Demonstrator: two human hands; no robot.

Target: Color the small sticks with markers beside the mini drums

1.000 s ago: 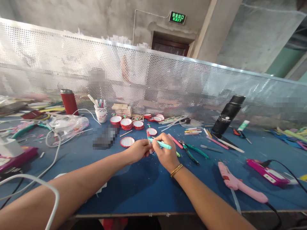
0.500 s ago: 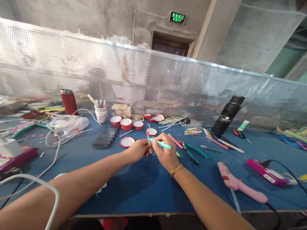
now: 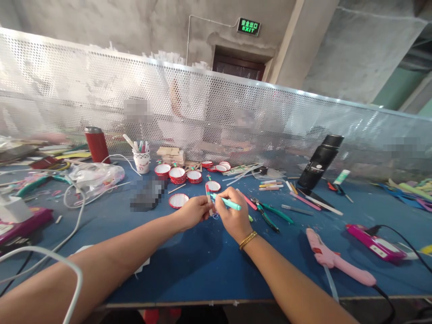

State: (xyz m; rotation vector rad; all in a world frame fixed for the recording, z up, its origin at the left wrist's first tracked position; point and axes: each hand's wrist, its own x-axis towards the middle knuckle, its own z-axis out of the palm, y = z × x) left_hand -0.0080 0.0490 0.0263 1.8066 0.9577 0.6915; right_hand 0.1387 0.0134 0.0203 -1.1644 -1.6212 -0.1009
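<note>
In the head view, our left hand [image 3: 194, 212] pinched a wooden craft stick [image 3: 208, 194], its long axis nearly upright, while our right hand [image 3: 234, 213] gripped a turquoise marker [image 3: 230, 203] slanting in from the stick's right. Our left hand hid part of the stick, and we could not tell whether the marker's tip touched it.

Mid-frame, a turquoise marker [image 3: 231, 204] and a pale stick [image 3: 208, 199] with a red end; below, blue bench [image 3: 199, 270]. Lower right, a pink glue gun [image 3: 332, 258]; centre-left, a white cup [image 3: 141, 164], dark-patterned round its rim.
</note>
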